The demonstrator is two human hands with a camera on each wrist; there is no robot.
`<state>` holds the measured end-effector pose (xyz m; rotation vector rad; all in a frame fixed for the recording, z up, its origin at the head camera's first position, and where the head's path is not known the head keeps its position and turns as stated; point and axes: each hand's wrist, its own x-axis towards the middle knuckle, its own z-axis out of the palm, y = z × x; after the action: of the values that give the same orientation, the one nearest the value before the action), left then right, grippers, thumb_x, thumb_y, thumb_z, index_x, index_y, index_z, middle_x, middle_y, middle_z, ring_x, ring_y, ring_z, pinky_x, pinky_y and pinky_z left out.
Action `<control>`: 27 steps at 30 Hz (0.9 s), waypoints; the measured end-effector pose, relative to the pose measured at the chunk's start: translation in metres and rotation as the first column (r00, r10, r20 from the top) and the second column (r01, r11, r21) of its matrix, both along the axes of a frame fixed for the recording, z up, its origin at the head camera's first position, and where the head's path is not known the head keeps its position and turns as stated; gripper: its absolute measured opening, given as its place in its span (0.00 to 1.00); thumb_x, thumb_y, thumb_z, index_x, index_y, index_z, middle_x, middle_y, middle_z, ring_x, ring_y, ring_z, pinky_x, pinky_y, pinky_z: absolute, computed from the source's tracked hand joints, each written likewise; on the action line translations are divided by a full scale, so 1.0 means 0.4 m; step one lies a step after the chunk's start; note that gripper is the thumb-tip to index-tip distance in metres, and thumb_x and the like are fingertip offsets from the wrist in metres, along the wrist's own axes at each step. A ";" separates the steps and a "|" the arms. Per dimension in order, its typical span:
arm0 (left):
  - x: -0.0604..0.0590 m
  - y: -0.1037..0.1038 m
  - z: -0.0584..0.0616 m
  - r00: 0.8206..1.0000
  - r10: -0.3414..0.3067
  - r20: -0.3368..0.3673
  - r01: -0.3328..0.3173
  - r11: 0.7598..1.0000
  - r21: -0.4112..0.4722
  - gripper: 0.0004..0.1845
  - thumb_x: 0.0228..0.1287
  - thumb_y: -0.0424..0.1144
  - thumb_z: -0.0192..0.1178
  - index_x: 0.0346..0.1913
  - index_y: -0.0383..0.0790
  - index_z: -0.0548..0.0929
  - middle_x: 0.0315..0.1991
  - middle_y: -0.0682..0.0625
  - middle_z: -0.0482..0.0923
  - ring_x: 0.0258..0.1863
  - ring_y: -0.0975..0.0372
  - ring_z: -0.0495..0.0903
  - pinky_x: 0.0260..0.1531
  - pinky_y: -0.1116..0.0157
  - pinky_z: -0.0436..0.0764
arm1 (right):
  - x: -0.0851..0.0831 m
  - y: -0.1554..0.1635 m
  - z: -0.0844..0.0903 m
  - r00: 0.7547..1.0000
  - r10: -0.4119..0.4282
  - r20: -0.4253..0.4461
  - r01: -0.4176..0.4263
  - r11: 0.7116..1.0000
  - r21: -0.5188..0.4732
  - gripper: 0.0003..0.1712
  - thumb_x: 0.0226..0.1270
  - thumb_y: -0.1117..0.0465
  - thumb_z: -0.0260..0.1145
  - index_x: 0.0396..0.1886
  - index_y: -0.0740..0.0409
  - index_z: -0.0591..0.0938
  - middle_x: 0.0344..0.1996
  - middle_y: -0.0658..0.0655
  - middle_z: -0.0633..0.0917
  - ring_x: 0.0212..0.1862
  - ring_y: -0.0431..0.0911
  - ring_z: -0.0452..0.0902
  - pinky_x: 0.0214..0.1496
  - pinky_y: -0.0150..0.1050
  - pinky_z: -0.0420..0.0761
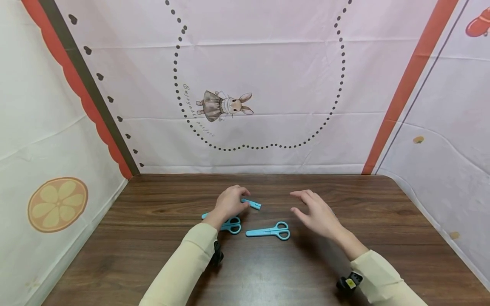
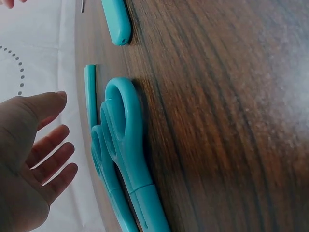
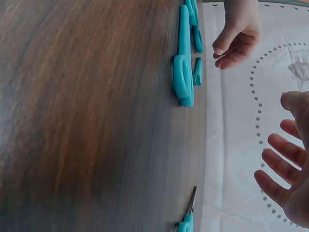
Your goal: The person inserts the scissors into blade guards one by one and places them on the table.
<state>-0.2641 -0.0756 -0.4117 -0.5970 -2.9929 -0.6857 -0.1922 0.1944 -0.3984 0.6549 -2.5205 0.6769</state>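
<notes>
My left hand (image 1: 231,201), fingers loosely bent and holding nothing, hovers above the table close to a loose turquoise blade cover (image 1: 254,204). Below its wrist lie two capped turquoise scissors (image 2: 126,130) side by side, partly hidden by the forearm in the head view. Another capped pair of scissors (image 1: 268,231) lies between the hands, handles to the right. My right hand (image 1: 319,216) is raised over the table with fingers spread and nothing in it. Beneath it, the right wrist view has scissors with a bare metal blade (image 3: 193,199), largely hidden by the hand from the head.
Everything lies on a brown wood-grain table (image 1: 260,276). A printed white cloth (image 1: 268,85) with a rabbit hangs behind the far edge, and more cloth (image 1: 57,148) lines the sides. Each wrist carries a small black camera (image 1: 349,281).
</notes>
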 end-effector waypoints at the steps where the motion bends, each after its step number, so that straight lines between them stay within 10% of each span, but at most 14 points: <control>1: -0.002 0.002 0.000 1.000 0.001 0.006 -0.001 1.000 -0.002 0.15 0.57 0.43 0.64 0.48 0.47 0.81 0.44 0.52 0.77 0.43 0.59 0.76 0.38 0.60 0.76 | 0.000 0.004 -0.001 1.000 -0.008 0.003 0.008 1.000 -0.007 0.24 0.56 0.58 0.68 0.53 0.54 0.77 0.44 0.54 0.79 0.45 0.48 0.76 0.44 0.44 0.76; 27: -0.036 0.034 -0.018 1.000 0.001 0.030 0.000 0.999 -0.040 0.17 0.57 0.41 0.64 0.50 0.47 0.80 0.45 0.51 0.76 0.45 0.57 0.76 0.40 0.59 0.76 | -0.002 0.099 -0.015 0.987 -0.146 0.068 0.149 0.987 -0.053 0.23 0.59 0.60 0.66 0.54 0.59 0.76 0.45 0.58 0.79 0.46 0.54 0.77 0.43 0.50 0.75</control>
<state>-0.2787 -0.0619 -0.4189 -0.5932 -3.0406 -0.6417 -0.1931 0.2340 -0.4043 0.4273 -2.5667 0.7254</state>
